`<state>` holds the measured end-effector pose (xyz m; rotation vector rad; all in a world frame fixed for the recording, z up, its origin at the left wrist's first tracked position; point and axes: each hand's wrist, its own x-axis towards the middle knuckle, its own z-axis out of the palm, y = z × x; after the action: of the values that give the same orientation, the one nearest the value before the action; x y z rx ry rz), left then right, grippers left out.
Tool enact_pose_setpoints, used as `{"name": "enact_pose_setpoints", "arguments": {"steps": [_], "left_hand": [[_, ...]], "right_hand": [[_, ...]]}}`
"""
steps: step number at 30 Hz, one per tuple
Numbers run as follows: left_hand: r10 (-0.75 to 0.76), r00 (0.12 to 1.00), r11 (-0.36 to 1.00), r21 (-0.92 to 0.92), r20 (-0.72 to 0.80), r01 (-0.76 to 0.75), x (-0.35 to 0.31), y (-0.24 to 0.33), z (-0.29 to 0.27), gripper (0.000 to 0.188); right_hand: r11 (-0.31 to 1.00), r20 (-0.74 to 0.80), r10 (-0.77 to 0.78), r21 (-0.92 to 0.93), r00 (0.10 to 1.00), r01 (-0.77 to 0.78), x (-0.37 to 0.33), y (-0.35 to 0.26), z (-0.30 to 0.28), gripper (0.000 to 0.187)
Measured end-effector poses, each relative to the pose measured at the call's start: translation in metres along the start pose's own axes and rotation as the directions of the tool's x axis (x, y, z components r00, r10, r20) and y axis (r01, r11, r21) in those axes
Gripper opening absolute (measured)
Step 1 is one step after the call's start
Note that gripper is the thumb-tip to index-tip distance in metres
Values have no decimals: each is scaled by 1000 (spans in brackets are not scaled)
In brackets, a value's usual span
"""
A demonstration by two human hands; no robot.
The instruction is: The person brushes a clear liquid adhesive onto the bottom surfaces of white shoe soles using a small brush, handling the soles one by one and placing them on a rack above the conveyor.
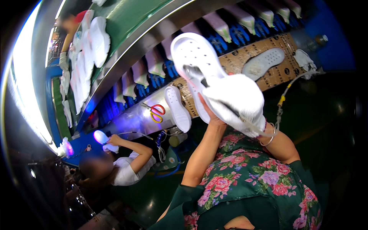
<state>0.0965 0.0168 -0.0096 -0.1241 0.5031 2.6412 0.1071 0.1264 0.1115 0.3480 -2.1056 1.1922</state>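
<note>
In front of my chest I hold up a white shoe sole with rows of small holes. A second pale sole edge shows just below it. My left hand is closed around the lower part from beneath, thumb against its side. A white, fuzzy fabric piece with a dark slit lies against the sole's near end. My right hand is hidden by this fabric, and I cannot tell whether it is a glove or a shoe upper. A clear coiled cord loops around my right wrist.
On the bench lie another white sole, red-and-yellow-handled scissors, and a perforated sole on cardboard. Shoe lasts line a rack behind. A co-worker sits at left, holding a white piece. A cable hangs at right.
</note>
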Motion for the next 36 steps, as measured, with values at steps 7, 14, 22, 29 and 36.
{"name": "enact_pose_setpoints", "arguments": {"steps": [7, 14, 22, 29, 36], "left_hand": [[17, 999, 999, -44, 32, -15, 5, 15, 5, 98], [46, 993, 999, 8, 106, -47, 17, 24, -7, 105], [-98, 810, 962, -152, 579, 225, 35, 38, 21, 103], [-93, 889, 906, -333, 449, 263, 33, 37, 18, 111], [-87, 964, 935, -314, 250, 165, 31, 44, 14, 113]], "right_hand": [[983, -5, 106, 153, 994, -104, -1, 5, -1, 24], [954, 116, 91, 275, 989, -120, -5, 4, -1, 20], [972, 166, 71, 208, 983, -106, -30, -2, 6, 25], [958, 142, 131, 235, 981, -162, -38, -1, 5, 27], [950, 169, 173, 233, 970, -210, -39, 13, -11, 25]]}}
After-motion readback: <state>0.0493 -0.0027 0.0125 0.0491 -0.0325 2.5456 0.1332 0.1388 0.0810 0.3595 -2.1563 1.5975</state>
